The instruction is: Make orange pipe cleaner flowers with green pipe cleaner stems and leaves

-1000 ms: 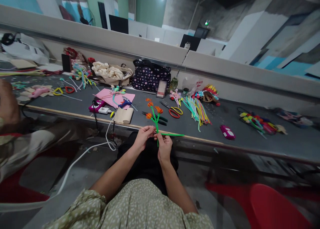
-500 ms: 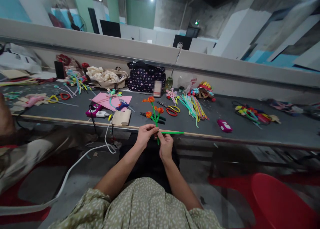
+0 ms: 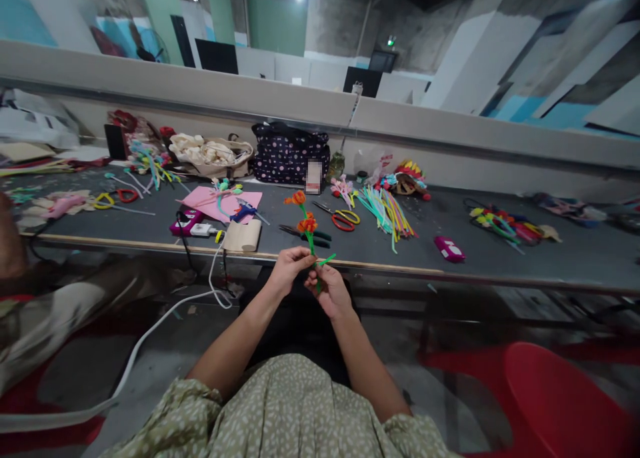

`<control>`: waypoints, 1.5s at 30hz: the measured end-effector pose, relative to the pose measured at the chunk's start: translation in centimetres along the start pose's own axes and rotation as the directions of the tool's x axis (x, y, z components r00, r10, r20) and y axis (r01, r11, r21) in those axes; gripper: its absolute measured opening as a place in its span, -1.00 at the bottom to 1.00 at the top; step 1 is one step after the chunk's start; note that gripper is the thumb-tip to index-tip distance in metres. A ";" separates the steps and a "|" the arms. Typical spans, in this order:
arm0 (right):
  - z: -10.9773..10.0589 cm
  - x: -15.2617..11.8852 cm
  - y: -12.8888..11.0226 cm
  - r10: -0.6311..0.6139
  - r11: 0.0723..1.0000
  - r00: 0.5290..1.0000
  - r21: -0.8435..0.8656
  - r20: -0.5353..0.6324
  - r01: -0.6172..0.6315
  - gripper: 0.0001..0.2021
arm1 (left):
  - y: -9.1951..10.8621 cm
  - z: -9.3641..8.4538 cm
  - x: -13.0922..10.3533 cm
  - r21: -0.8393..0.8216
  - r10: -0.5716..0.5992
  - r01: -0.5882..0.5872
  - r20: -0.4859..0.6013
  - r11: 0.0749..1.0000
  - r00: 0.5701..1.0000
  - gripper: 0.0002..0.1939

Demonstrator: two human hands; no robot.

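Observation:
My left hand [image 3: 289, 270] pinches the green stems of an orange pipe-cleaner flower bunch [image 3: 307, 224], held upright just in front of the table edge. At the lower stems, my right hand [image 3: 332, 293] is closed on a green pipe cleaner [image 3: 328, 259], whose short end sticks out up and to the right. Both hands nearly touch, and the fingers hide where the pipe cleaner meets the stems. Behind the flowers lie dark-handled pliers [image 3: 320, 241] and red-and-yellow scissors [image 3: 344, 222].
Loose coloured pipe cleaners [image 3: 385, 215] and a magenta box-like object [image 3: 449, 249] lie to the right. At left are a glue gun [image 3: 243, 209] on pink paper [image 3: 203, 198] and a white cable [image 3: 165, 306]. Another person's arm [image 3: 11, 245] shows far left. A red chair [image 3: 555, 398] stands at right.
The flower bunch has turned, so its blooms now overlap more. The green pipe cleaner's free end, earlier long and level to the right, now looks shorter and slants upward. My right hand has rotated.

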State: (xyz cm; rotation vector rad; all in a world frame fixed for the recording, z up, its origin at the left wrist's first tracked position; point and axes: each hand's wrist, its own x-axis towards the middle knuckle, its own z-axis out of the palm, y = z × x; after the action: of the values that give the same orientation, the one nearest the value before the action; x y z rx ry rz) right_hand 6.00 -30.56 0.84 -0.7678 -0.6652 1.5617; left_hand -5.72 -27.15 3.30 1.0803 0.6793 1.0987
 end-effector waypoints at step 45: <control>1.1 -0.6 -0.7 -0.127 0.991 0.992 -0.043 -0.003 0.127 -0.83 | 0.1 0.1 0.1 0.023 0.115 -0.114 -0.084 0.993 0.990 -0.79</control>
State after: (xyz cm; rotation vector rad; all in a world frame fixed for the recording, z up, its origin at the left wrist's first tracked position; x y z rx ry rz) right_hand 5.62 -31.11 2.09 -0.7466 -0.7315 1.4334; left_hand -5.60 -27.07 3.47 1.1035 0.7029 1.2453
